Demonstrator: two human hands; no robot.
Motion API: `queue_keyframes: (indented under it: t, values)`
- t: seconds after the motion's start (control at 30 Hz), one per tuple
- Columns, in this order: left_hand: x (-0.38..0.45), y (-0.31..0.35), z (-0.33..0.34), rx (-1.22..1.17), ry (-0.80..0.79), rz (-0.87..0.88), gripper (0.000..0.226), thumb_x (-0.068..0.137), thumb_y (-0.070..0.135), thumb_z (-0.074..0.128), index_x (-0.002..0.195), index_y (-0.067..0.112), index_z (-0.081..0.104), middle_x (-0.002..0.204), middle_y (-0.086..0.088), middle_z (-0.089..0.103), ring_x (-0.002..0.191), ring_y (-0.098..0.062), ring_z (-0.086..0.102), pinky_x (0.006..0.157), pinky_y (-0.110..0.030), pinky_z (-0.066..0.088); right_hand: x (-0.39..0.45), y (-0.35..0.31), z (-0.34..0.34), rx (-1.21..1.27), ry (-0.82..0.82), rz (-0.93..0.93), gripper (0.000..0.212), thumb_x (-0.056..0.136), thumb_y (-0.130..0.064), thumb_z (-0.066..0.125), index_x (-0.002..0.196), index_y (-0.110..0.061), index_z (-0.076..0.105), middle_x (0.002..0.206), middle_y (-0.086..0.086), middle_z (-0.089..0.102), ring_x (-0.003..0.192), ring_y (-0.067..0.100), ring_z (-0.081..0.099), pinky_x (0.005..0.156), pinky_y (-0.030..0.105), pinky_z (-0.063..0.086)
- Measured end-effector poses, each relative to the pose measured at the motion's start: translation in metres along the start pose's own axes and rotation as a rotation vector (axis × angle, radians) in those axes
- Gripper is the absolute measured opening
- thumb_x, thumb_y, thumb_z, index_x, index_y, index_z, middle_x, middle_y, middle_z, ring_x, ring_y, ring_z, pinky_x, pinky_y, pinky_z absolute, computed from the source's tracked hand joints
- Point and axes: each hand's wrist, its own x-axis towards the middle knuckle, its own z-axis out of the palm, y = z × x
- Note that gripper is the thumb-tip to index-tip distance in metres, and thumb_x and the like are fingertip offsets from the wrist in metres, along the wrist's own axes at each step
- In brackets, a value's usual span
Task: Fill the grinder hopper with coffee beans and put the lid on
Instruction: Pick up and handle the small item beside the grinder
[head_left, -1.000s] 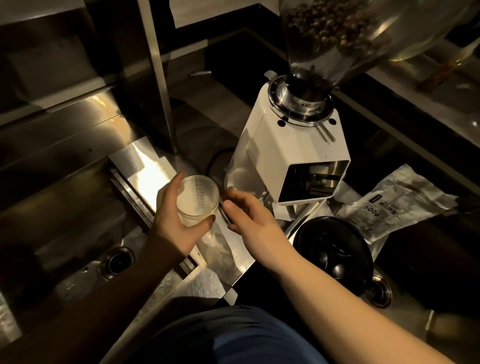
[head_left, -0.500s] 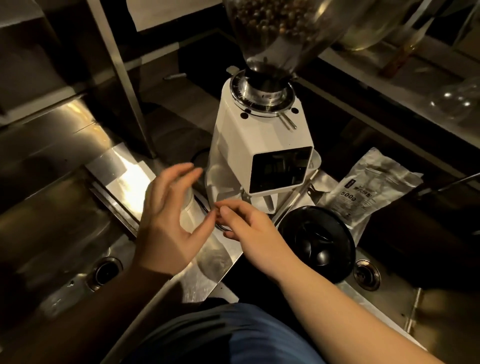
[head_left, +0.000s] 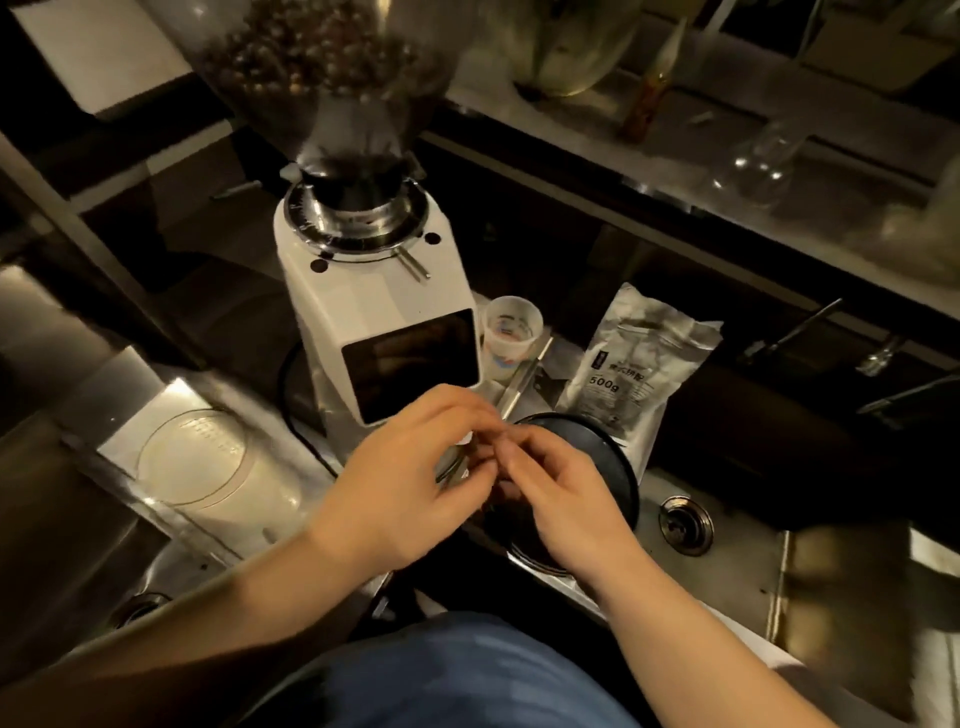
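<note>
my left hand (head_left: 410, 478): out in front of the grinder, fingers loosely curled, tips meeting my other hand's. Looks like a pinch, but what's between the tips is too blurry and small to call, so honestly can't tell if I'm holding anything.
my right hand (head_left: 566, 499): same deal, fingers bent inward and touching the left ones. It sits over the near-left part of the lid and hides it.
lid (head_left: 597, 457): dark and round, lying flat on the steel counter (head_left: 737, 566) just right of the grinder's base. Only its right and far rim show, my hands cover the rest.
grinder (head_left: 374, 306): white body, dark front opening, upright behind my hands. The base is blocked by my left hand.
hopper (head_left: 327, 88): clear, on top of the grinder, cut off by the top edge, so I can't see its mouth.
coffee beans (head_left: 306, 57): brown mass inside the hopper, soft and blurry, fill level hard to judge.
bean bag (head_left: 639, 364): silver pouch marked 500g, lying behind the lid and touching or overlapping its far rim. The smaller print is unreadable.
small cup (head_left: 511, 332): clear plastic, upright, tucked just right of the grinder body.
big clear cup (head_left: 208, 462): on the counter to the left, well apart from my hands, blurry outline.
metal rod (head_left: 524, 376): thin, slanted between the small cup and the lid, lower end lost behind my fingers.
</note>
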Motion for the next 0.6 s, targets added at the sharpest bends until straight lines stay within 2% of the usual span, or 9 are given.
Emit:
queue_keyframes:
  t: [0.1,0.27,0.47,0.53,0.6]
  values:
    - [0.023,0.004,0.019,0.001,-0.072,-0.007,0.033,0.092,0.021,0.077,0.124,0.025,0.072,0.128,0.019,0.058,0.124,-0.003,0.059,0.105,-0.019,0.046,0.007,0.003,-0.024,0.005,0.045,-0.009,0.015,0.108,-0.024,0.065,0.114,-0.019,0.078,0.110,-0.001,0.084,0.108,0.016,0.078,0.102,0.040,0.060]
    - [0.049,-0.001,0.046,-0.031,-0.120,-0.026,0.033,0.091,0.025,0.075,0.124,0.023,0.073,0.126,0.018,0.059,0.121,-0.005,0.062,0.102,-0.026,0.051,0.019,0.017,-0.058,0.033,0.069,0.011,0.017,0.109,-0.016,0.064,0.119,-0.015,0.079,0.115,0.009,0.083,0.113,0.032,0.076,0.098,0.035,0.059]
    - [0.073,-0.011,0.071,-0.065,-0.168,-0.070,0.031,0.092,0.029,0.075,0.121,0.022,0.072,0.124,0.014,0.060,0.118,-0.008,0.064,0.098,-0.033,0.053,0.033,0.026,-0.088,0.058,0.098,0.044,0.025,0.098,-0.035,0.069,0.117,-0.024,0.079,0.116,0.002,0.084,0.114,0.019,0.078,0.099,0.034,0.055]
    - [0.082,-0.014,0.081,-0.056,-0.159,-0.092,0.032,0.090,0.032,0.075,0.120,0.021,0.073,0.123,0.013,0.062,0.116,-0.009,0.065,0.096,-0.034,0.054,0.039,0.028,-0.098,0.054,0.106,0.062,0.017,0.099,-0.034,0.071,0.112,-0.029,0.081,0.115,0.000,0.084,0.111,0.015,0.078,0.097,0.031,0.055]
    - [0.087,-0.016,0.086,-0.048,-0.165,-0.113,0.033,0.090,0.032,0.075,0.121,0.021,0.073,0.124,0.012,0.062,0.117,-0.008,0.065,0.097,-0.033,0.054,0.041,0.031,-0.104,0.067,0.113,0.092,0.011,0.105,-0.024,0.072,0.110,-0.028,0.080,0.114,0.000,0.084,0.109,0.013,0.078,0.094,0.027,0.055]
